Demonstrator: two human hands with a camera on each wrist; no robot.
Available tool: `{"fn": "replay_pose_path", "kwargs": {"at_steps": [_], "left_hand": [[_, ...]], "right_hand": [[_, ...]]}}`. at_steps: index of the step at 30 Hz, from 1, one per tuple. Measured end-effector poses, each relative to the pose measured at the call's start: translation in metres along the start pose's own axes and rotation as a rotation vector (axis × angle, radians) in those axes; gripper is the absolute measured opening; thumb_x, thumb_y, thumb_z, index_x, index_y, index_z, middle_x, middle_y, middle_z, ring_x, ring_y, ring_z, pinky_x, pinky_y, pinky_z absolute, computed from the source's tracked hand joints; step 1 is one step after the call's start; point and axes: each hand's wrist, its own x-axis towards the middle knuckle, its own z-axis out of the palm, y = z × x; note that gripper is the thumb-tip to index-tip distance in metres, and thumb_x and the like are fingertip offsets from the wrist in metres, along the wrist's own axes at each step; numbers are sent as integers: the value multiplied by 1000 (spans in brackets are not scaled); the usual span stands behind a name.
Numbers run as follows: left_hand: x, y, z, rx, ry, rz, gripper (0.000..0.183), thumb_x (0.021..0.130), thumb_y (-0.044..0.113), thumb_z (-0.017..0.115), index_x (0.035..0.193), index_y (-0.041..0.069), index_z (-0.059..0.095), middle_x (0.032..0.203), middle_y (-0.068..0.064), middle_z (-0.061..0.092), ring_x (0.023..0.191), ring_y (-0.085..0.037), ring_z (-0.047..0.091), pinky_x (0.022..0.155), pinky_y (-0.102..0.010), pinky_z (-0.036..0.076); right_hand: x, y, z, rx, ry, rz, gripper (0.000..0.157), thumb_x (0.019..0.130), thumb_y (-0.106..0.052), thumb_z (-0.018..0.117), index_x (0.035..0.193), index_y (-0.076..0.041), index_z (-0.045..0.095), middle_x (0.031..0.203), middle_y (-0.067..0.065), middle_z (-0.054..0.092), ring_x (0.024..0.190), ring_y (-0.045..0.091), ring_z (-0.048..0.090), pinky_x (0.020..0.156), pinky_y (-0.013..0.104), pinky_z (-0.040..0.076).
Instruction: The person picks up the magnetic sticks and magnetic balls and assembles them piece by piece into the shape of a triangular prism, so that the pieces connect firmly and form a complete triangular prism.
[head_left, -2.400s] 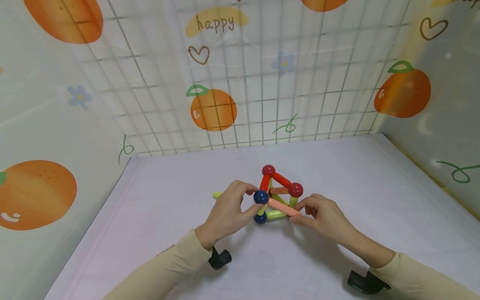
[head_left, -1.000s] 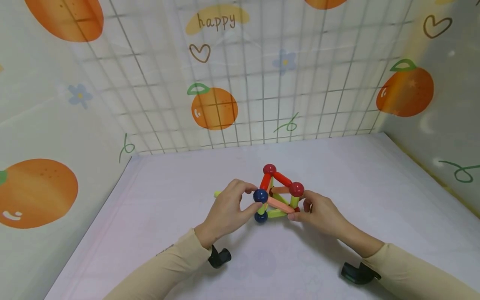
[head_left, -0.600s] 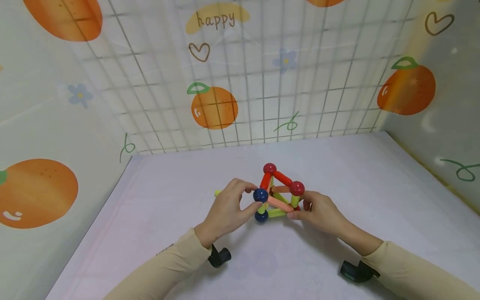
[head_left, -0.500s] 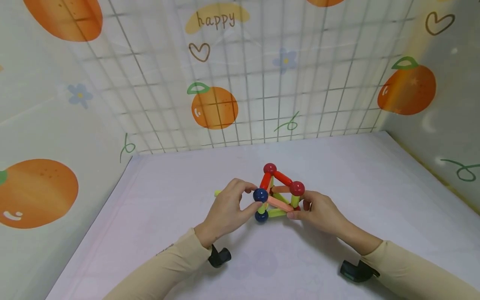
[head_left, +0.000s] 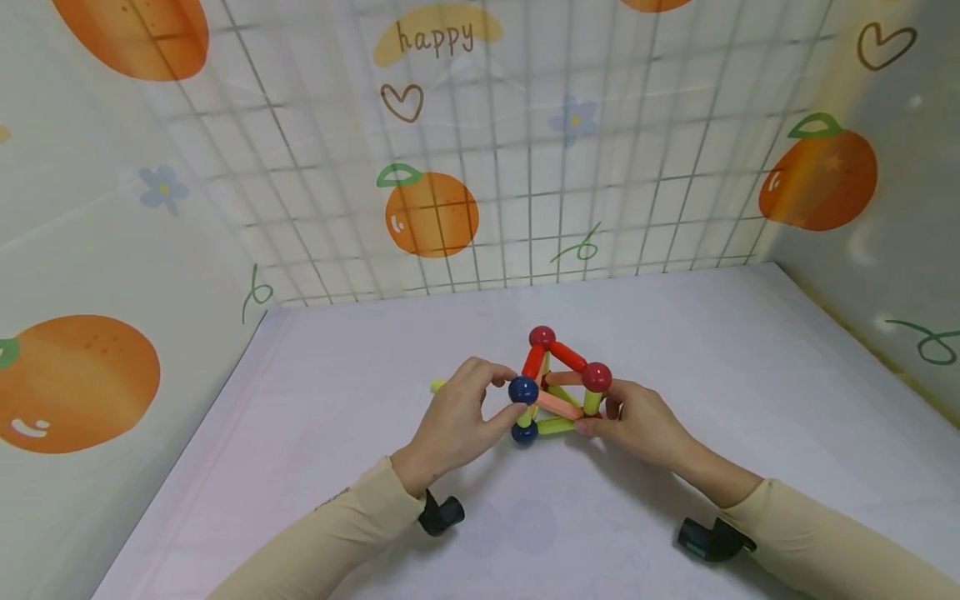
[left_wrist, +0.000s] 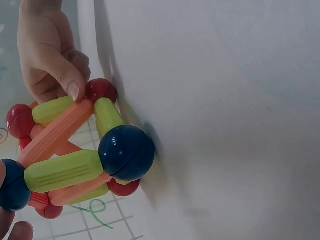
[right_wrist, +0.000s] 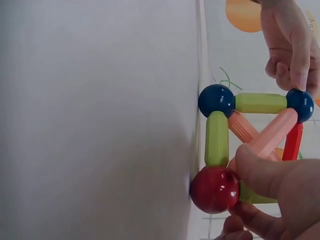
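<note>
A frame of magnetic sticks and balls stands on the table between both hands. My left hand [head_left: 457,421] pinches its upper blue ball [head_left: 523,391] between thumb and fingers. A salmon magnetic stick [head_left: 558,405] slants from that ball down to the lower red ball [right_wrist: 215,190]. My right hand [head_left: 648,425] pinches the stick's lower end, its thumb against the stick right at the red ball. Green sticks [right_wrist: 217,139] join this ball to the lower blue ball [head_left: 524,431] and to the right red ball [head_left: 597,377]. Two red sticks [head_left: 568,356] meet at the top red ball [head_left: 542,337].
A loose green stick [head_left: 437,386] lies behind the left hand, mostly hidden by it. The pale table [head_left: 337,350] is enclosed by a curtain [head_left: 315,167] printed with oranges. A black wrist camera [head_left: 442,514] hangs under the left sleeve, another camera [head_left: 712,540] under the right.
The salmon stick's lower end has swung in against the lower red ball, the right hand moving slightly left with it. Over the last half second, both hands have stayed nearly still.
</note>
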Motion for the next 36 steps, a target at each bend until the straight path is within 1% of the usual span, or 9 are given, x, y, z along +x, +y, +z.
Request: {"fn": "replay_pose_path", "kwargs": {"at_steps": [4, 8, 11, 13, 17, 23, 30, 36], "left_hand": [[0, 0, 1, -6, 3, -1, 33, 88, 24, 74, 116, 12, 64, 108, -6, 63, 96, -13, 55, 74, -23, 46], [-1, 0, 1, 0, 3, -2, 33, 88, 24, 74, 116, 12, 63, 107, -3, 62, 95, -13, 54, 74, -23, 47], [-1, 0, 2, 1, 7, 1, 33, 88, 24, 74, 117, 12, 63, 108, -3, 62, 95, -13, 54, 74, -23, 47], [-1, 0, 1, 1, 8, 3, 33, 88, 24, 74, 117, 12, 63, 108, -3, 62, 95, -13, 55, 74, -23, 46], [-2, 0, 1, 4, 10, 6, 33, 88, 24, 74, 117, 12, 63, 107, -2, 61, 94, -13, 54, 72, -22, 46], [-2, -1, 0, -6, 12, 6, 34, 89, 23, 72, 119, 12, 62, 108, -3, 60, 91, -11, 52, 70, -21, 45], [-3, -8, -1, 16, 9, 4, 36, 92, 23, 70, 125, 10, 59, 113, -8, 61, 81, -10, 49, 66, -21, 44], [-3, -9, -2, 33, 13, 9, 36, 92, 22, 69, 125, 11, 59, 112, -7, 61, 78, -10, 48, 65, -20, 43]], "right_hand": [[-2, -2, -4, -22, 17, 10, 45, 78, -34, 82, 108, -5, 63, 70, 2, 51, 59, 15, 45, 49, 25, 34], [-4, -4, -9, 9, 65, 21, 47, 81, -31, 80, 114, -6, 57, 78, 4, 53, 66, 16, 47, 53, 25, 38], [-6, -6, -12, 42, 113, -10, 52, 82, -25, 79, 124, -8, 54, 83, 5, 55, 70, 18, 49, 56, 24, 41], [-7, -7, -14, 53, 138, -32, 53, 83, -24, 79, 127, -9, 52, 84, 6, 55, 71, 18, 49, 56, 24, 42], [-9, -10, -15, 69, 171, -66, 51, 83, -23, 78, 126, -9, 53, 85, 6, 56, 70, 17, 49, 54, 23, 42], [-11, -13, -14, 88, 213, -109, 46, 84, -22, 78, 123, -11, 57, 84, 5, 56, 67, 14, 48, 54, 22, 40], [-12, -15, -12, 96, 242, -157, 43, 82, -23, 80, 119, -13, 61, 82, 3, 54, 65, 12, 46, 53, 22, 39], [-12, -16, -11, 95, 255, -185, 39, 82, -20, 80, 116, -14, 63, 80, 2, 53, 63, 11, 46, 53, 21, 39]]}}
